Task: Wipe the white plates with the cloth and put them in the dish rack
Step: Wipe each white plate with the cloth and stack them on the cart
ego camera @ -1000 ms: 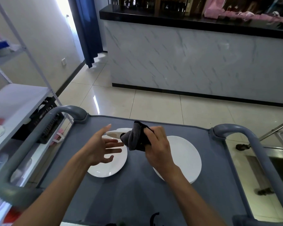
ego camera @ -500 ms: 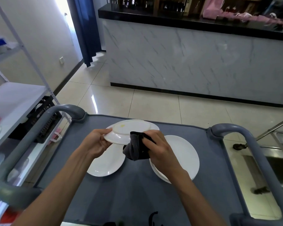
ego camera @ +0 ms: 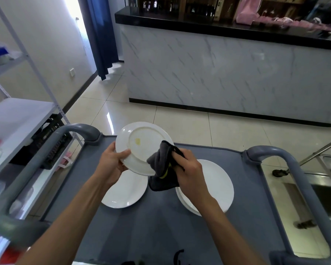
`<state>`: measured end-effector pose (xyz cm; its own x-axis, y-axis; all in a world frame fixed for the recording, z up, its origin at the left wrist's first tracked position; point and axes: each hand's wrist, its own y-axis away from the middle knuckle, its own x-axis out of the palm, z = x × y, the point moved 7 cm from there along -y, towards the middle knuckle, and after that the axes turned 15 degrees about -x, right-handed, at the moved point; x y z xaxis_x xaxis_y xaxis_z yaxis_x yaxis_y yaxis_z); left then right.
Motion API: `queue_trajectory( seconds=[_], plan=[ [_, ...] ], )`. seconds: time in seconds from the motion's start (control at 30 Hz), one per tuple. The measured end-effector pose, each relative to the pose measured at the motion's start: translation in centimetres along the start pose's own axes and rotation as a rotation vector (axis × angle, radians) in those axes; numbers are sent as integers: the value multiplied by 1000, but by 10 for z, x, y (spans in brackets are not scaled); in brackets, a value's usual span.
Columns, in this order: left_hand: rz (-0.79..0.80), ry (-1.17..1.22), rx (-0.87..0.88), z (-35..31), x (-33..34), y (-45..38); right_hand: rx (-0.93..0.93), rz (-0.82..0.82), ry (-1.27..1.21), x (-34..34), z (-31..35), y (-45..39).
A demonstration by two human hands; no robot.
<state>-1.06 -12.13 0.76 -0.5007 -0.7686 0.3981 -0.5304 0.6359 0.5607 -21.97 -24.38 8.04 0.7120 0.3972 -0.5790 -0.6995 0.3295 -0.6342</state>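
Observation:
My left hand [ego camera: 113, 161] grips the left rim of a white plate [ego camera: 141, 144], tilted up with its underside toward me and a small yellow mark on it. My right hand [ego camera: 187, 171] holds a bunched dark grey cloth [ego camera: 161, 167] against the plate's lower right edge. Below, a second white plate [ego camera: 124, 192] lies on the grey cart top [ego camera: 161, 226] at the left. A stack of white plates [ego camera: 218, 186] lies at the right, partly hidden by my right arm. No dish rack is clearly in view.
The cart has thick grey handles on the left [ego camera: 36, 169] and right [ego camera: 298, 180]. A white metal shelf unit [ego camera: 13, 119] stands at the left, with a black crate [ego camera: 52, 148] under it. A marble-fronted counter [ego camera: 227, 73] faces me. A steel sink [ego camera: 329, 188] sits at the right.
My left hand took hold of the lifted plate and tilted it up so its underside faces me. The cloth in my right hand moved onto the plate's lower right edge.

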Motion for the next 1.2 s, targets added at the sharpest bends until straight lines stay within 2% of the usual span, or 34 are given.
queue_trajectory(
  seconds=[0.27,0.43,0.7,0.83,0.97,1.07,1.2],
  plan=[
    [83,-178,61,9,17,9,72,-180,-30,18,-9,-27],
    [143,-273,61,22,23,14,46,-255,27,26,-9,-47],
    [149,-188,35,31,14,11,-57,-156,197,35,-6,-46],
    [132,-143,30,30,12,10,-103,-8,154,45,-3,-34],
    [135,-141,28,31,13,8,42,7,-39,45,-7,-19],
    [132,-140,18,34,14,6,181,16,-41,44,-14,-14],
    [146,-149,5,39,15,5,320,-107,-50,40,-23,-9]
  ],
)
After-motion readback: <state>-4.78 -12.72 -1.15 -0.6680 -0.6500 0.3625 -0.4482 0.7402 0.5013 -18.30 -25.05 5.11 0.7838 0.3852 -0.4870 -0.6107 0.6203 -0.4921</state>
